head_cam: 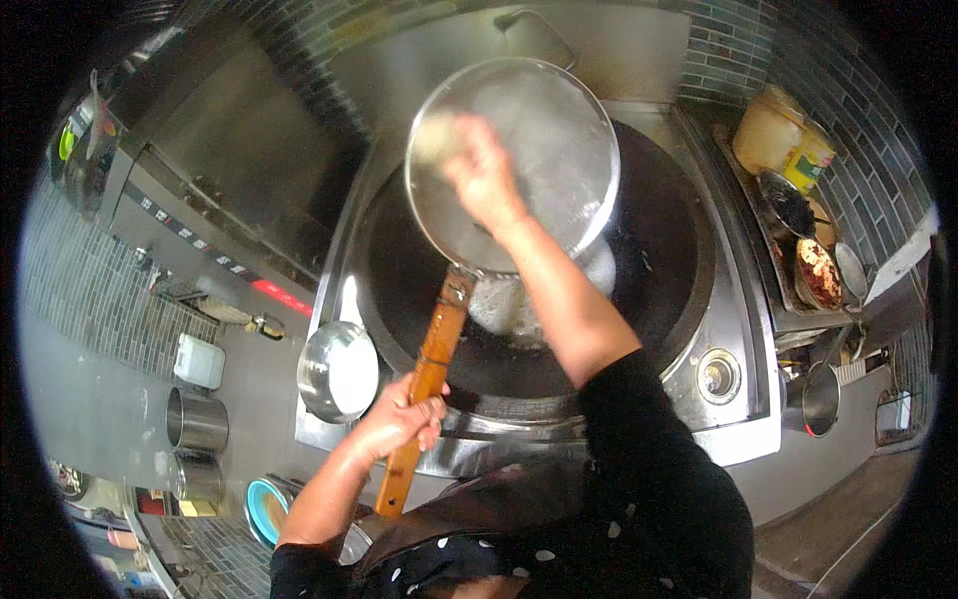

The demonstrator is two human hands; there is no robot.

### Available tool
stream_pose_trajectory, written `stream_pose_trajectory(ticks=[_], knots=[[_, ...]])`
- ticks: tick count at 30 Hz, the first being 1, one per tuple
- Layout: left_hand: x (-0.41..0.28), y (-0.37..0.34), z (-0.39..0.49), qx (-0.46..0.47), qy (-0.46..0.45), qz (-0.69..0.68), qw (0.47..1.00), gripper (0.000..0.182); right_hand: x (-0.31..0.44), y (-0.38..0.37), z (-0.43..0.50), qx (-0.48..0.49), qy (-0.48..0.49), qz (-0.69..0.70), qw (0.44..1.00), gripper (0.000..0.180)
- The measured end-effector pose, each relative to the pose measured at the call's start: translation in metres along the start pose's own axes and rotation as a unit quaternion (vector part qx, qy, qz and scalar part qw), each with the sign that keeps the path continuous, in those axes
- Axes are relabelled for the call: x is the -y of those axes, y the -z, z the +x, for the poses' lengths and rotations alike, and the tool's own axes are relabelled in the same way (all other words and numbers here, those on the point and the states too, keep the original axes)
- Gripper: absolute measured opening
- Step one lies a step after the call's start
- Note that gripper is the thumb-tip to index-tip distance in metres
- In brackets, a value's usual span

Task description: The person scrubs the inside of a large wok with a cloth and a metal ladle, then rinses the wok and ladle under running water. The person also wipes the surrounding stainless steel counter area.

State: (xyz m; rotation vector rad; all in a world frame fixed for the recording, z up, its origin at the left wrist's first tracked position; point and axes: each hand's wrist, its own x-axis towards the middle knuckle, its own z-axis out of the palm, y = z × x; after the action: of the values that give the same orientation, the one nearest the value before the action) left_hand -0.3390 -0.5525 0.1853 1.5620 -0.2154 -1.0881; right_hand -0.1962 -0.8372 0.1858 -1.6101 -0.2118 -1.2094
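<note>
My left hand (404, 415) grips the wooden handle (430, 367) of a large round metal strainer (561, 142). The strainer is raised over a big dark wok (666, 247), its round face towards me. In my right hand (483, 172) is a pale yellowish pad (438, 138), held against or just above the left part of the strainer's face. Motion blurs the pad and fingers, so its exact kind is unclear. White foam (494, 303) shows in the wok below the strainer's rim, partly hidden by my right forearm.
A shiny metal bowl (337, 372) rests on the steel range's left corner. At right, a drain strainer cup (718, 376) sits in the range top; beyond it, a tray (782, 288) carries seasoning bowls and a yellow container (808, 161). A faucet (535, 22) arches behind the wok.
</note>
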Motion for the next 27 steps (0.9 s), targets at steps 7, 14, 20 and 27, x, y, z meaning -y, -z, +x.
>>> stream_pose_trajectory(ticks=[7, 14, 20, 27], knots=[[0.004, 0.028, -0.013, -0.046, -0.054, -0.208, 0.976, 0.022, 0.030, 0.074, -0.055, 0.054, -0.127, 0.103, 0.985, 0.035], [0.000, 0.014, -0.019, 0.025, 0.032, -0.135, 0.990, 0.024, 0.071, 0.047, -0.048, -0.264, -0.227, 0.409, 0.843, 0.044], [0.007, -0.001, -0.023, -0.034, -0.031, 0.254, 0.966, 0.042, 0.040, 0.081, 0.033, -0.123, -0.107, 0.377, 0.912, 0.029], [0.021, -0.002, -0.026, -0.014, -0.086, 0.351, 0.932, 0.040, 0.018, 0.053, 0.062, 0.029, -0.373, 0.390, 0.842, 0.024]])
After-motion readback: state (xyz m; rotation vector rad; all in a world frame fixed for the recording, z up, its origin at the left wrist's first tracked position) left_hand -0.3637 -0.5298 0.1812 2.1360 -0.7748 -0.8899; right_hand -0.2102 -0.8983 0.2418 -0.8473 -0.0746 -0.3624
